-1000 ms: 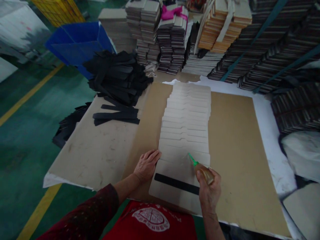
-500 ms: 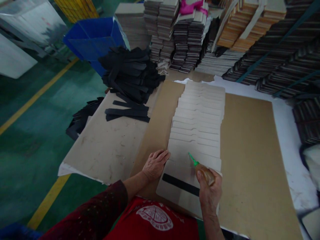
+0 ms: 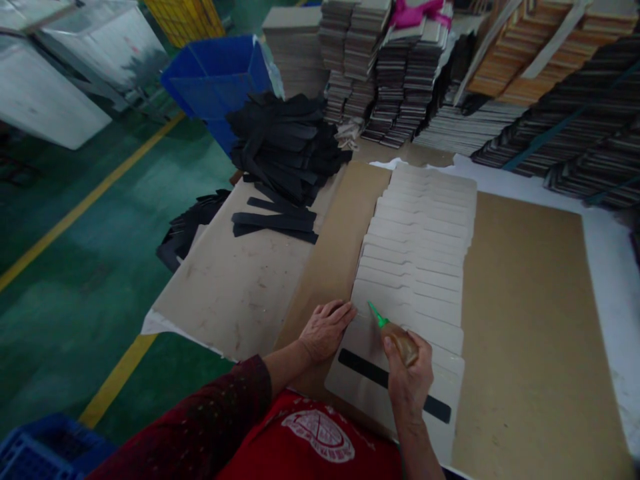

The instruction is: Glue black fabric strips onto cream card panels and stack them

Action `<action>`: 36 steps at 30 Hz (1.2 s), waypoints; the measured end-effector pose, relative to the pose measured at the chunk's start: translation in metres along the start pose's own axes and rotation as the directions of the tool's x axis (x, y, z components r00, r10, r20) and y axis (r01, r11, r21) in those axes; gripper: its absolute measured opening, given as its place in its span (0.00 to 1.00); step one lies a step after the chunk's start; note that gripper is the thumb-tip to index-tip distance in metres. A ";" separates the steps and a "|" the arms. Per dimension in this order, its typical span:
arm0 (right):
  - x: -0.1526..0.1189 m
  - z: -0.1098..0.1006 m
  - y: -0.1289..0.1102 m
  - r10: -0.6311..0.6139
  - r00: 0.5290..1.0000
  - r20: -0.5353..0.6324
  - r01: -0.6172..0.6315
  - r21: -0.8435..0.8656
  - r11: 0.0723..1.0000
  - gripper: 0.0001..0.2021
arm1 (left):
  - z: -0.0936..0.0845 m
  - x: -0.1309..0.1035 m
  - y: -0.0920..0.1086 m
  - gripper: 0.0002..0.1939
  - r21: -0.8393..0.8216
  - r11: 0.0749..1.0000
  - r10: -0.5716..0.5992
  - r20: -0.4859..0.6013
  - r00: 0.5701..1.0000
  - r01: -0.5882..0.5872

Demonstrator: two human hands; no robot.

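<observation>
A row of overlapping light grey boards (image 3: 423,230) runs away from me over a brown sheet. The nearest board bears a black strip (image 3: 361,368), partly covered by my right hand (image 3: 413,377). That hand is wrapped round a glue bottle (image 3: 401,343) of brownish colour, whose green nozzle (image 3: 379,316) points up and left above the boards. My left hand (image 3: 327,330) lies flat at the left edge of the boards, its fingertips touching them, and holds nothing.
Black strips (image 3: 275,223) lie on the table's left part, below a large black heap (image 3: 287,147). Behind it stands a blue bin (image 3: 220,73). Stacked boards (image 3: 350,47) line the back, with an orange-brown bundle (image 3: 545,57) at the right. A blue crate (image 3: 55,447) is at lower left.
My right hand has moved left over the boards with the bottle, uncovering the right end of the black strip. The whole view has shifted, so the scene sits further right.
</observation>
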State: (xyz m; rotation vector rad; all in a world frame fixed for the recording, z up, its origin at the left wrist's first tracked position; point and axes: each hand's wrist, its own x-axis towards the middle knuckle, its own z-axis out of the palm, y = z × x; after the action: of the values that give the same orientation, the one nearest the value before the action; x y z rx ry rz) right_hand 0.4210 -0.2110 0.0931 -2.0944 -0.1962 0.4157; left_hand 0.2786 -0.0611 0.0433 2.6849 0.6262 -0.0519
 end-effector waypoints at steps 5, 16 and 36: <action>-0.003 0.018 -0.004 -0.147 0.987 0.062 0.148 -0.019 0.989 0.25 | 0.003 0.000 -0.001 0.27 0.005 1.000 0.008 -0.002 1.000 -0.008; 0.007 -0.022 0.009 -0.137 0.987 -0.082 0.122 -0.164 0.979 0.28 | -0.001 0.000 0.000 0.27 0.016 1.000 0.007 -0.010 1.000 -0.007; 0.010 -0.025 0.012 -0.198 0.978 -0.064 0.185 -0.164 0.969 0.25 | 0.001 0.000 0.000 0.28 0.018 1.000 -0.001 -0.008 1.000 0.001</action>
State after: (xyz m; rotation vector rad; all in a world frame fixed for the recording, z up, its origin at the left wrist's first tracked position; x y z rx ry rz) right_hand 0.4392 -0.2341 0.0924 -2.2171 -0.3923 0.2055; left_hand 0.2791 -0.0612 0.0428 2.7035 0.6327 -0.0471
